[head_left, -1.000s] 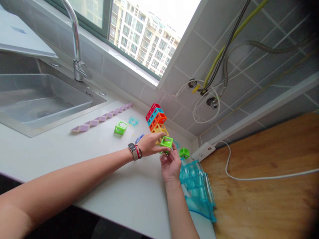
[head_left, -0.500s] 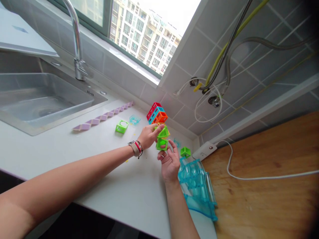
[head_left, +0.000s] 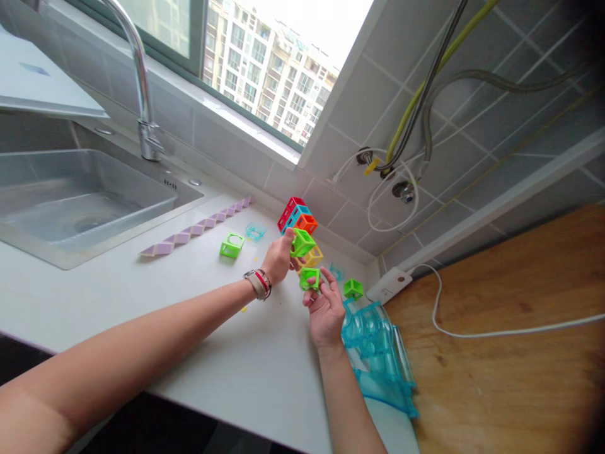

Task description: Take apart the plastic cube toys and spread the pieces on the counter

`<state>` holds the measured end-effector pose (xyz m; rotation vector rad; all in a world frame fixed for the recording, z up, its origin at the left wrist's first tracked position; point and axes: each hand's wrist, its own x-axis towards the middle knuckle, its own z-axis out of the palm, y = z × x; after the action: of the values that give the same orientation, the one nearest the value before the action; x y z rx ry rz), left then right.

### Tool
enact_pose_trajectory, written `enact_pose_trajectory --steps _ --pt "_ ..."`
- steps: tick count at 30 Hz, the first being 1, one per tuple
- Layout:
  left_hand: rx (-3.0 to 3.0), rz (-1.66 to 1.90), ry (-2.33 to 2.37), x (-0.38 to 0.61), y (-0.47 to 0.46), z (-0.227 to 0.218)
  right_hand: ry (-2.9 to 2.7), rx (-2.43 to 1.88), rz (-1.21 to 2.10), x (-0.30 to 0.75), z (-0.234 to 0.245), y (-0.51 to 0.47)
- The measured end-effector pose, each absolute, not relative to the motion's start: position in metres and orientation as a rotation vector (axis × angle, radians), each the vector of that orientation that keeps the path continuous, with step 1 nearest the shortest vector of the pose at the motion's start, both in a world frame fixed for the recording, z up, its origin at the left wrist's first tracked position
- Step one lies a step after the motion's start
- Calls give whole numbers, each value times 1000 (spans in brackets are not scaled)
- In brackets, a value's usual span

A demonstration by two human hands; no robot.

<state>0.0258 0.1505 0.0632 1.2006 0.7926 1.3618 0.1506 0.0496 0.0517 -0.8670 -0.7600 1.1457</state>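
My left hand (head_left: pixel 278 258), with a watch and bands at the wrist, pinches a hollow green cube (head_left: pixel 302 242) and holds it above the counter. Just below and to the right, my right hand (head_left: pixel 325 308) grips a second green cube (head_left: pixel 309 278) between thumb and fingertips. The two cubes are apart. Behind them stands a stack of red, blue, orange and yellow cubes (head_left: pixel 299 226) against the tiled wall.
Two loose green cubes (head_left: pixel 231 245) (head_left: pixel 353 289) lie on the white counter (head_left: pixel 142 296). A lilac zigzag strip (head_left: pixel 198 225) runs toward the steel sink (head_left: pixel 70 202) and tap. A clear blue plastic piece (head_left: pixel 378 353) lies right of my arm, beside a wooden top (head_left: pixel 510 328) with a white cable.
The two green cubes, held together a second ago, have come apart: my left hand lifted one up and back, while my right hand keeps the other lower.
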Motion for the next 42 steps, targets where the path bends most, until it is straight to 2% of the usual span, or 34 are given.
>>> enact_pose_trajectory --steps 14,21,29,34,42 --pt "1117 1315 771 25 155 65 -849 -835 1284 156 53 51" --pt "1394 1306 819 18 156 77 -874 -923 1366 159 52 54" --pt "1853 963 965 -70 118 100 -786 -1013 1269 162 48 60" --pt "1936 699 1165 -138 82 88 -790 -1018 1225 161 48 60" --pt "2023 575 1353 -184 80 63 -849 -1082 1162 156 38 63"
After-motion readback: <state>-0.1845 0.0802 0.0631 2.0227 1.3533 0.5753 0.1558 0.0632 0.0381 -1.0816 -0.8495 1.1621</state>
